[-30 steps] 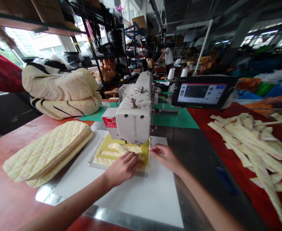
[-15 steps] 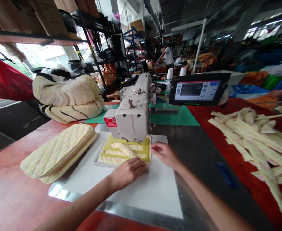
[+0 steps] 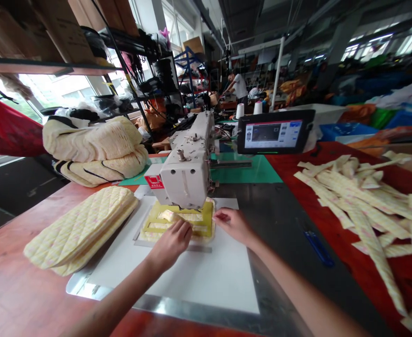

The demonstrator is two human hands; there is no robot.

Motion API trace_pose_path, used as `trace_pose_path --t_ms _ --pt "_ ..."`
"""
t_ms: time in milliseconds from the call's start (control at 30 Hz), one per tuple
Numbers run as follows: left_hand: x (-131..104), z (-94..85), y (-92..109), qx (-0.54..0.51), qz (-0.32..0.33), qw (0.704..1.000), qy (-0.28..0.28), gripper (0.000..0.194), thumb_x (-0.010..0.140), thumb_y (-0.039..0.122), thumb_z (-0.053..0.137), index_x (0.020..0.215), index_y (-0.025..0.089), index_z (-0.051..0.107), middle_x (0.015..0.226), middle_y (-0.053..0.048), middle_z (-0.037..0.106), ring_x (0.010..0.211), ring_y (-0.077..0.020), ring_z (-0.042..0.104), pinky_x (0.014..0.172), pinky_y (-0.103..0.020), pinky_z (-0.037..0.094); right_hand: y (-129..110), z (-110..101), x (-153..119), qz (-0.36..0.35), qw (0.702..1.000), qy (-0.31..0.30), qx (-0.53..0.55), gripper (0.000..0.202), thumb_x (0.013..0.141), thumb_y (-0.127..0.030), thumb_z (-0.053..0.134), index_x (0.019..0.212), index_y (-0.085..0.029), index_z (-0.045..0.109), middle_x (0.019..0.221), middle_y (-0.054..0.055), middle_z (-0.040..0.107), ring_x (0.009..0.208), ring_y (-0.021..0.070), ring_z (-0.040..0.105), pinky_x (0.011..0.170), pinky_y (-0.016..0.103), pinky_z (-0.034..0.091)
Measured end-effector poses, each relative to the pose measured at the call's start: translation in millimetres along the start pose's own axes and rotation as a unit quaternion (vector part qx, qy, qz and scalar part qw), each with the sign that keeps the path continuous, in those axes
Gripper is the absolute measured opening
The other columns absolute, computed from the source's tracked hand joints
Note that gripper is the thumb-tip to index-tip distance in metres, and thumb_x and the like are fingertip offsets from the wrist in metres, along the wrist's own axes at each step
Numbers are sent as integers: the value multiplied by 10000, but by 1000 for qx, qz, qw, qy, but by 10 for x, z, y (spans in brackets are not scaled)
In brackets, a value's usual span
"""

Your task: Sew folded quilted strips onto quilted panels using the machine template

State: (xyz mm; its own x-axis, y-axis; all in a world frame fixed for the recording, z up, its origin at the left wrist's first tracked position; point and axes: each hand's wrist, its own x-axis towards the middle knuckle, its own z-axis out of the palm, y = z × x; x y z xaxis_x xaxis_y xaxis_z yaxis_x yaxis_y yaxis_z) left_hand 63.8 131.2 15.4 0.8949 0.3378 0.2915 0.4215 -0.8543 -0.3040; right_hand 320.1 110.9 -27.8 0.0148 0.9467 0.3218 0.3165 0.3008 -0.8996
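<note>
A quilted yellow fabric piece (image 3: 209,238) lies beneath a slotted olive-yellow template (image 3: 208,220), in front of the sewing machine head (image 3: 185,180). My left hand (image 3: 171,243) is closed over the template, its fingertips on a pale yellow fabric strip (image 3: 169,216) that curls up over the slots. The hand itself hides the strip's near end. At the template's right edge is my right hand (image 3: 232,225), with thumb and fingers pinched together beside the quilted edge. Whatever may be between those fingertips is too small to make out.
Stacked quilted pads (image 3: 83,224) lie on the left, with bundled fabric (image 3: 97,145) behind. Blue-handled snips (image 3: 318,248) and a heap of fabric strips (image 3: 360,196) are to the right. A control screen (image 3: 274,132) stands behind; a person (image 3: 240,86) works far back.
My left hand has moved left and slightly up across the template, bunching the strip that lay longer before. My right hand stays by the right edge. The whole view has shifted slightly.
</note>
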Motion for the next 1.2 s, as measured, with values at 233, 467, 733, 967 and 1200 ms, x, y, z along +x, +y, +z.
trace_pose_path --t_ms 233,467,733,967,1200 --pt "63 130 -65 22 -52 998 4 170 988 80 495 986 112 662 962 -122 652 873 -266 609 752 -389 574 10 7 -4 0 1000 -2 0 169 876 -349 668 849 -202 747 862 61 792 787 215 734 763 325 566" --pt "306 235 8 25 -38 998 39 168 987 95 507 1001 97 674 982 -151 679 919 -295 615 812 -441 551 -20 10 -7 0 1000 1 -5 161 873 -335 660 839 -197 736 828 59 785 758 209 733 738 312 569" --pt "353 232 -34 -77 -61 995 -17 208 967 60 519 1117 135 641 1082 -130 684 966 -277 651 821 -422 565 -36 12 -5 2 1000 7 -13 134 873 -305 666 832 -201 739 825 50 780 756 202 726 746 309 563" --pt "334 274 -38 -137 -64 988 3 297 921 16 547 1176 145 628 1150 -139 696 1035 -287 670 880 -441 587 -39 11 -18 5 1000 7 -19 164 890 -344 669 844 -206 744 830 50 783 758 198 727 738 301 568" --pt "266 388 -143 -158 -45 986 38 377 894 -10 517 1212 142 653 1194 -139 718 1073 -281 689 918 -441 600 -12 20 -15 4 1000 4 -19 138 892 -305 668 861 -199 751 847 47 788 768 193 731 749 300 571"
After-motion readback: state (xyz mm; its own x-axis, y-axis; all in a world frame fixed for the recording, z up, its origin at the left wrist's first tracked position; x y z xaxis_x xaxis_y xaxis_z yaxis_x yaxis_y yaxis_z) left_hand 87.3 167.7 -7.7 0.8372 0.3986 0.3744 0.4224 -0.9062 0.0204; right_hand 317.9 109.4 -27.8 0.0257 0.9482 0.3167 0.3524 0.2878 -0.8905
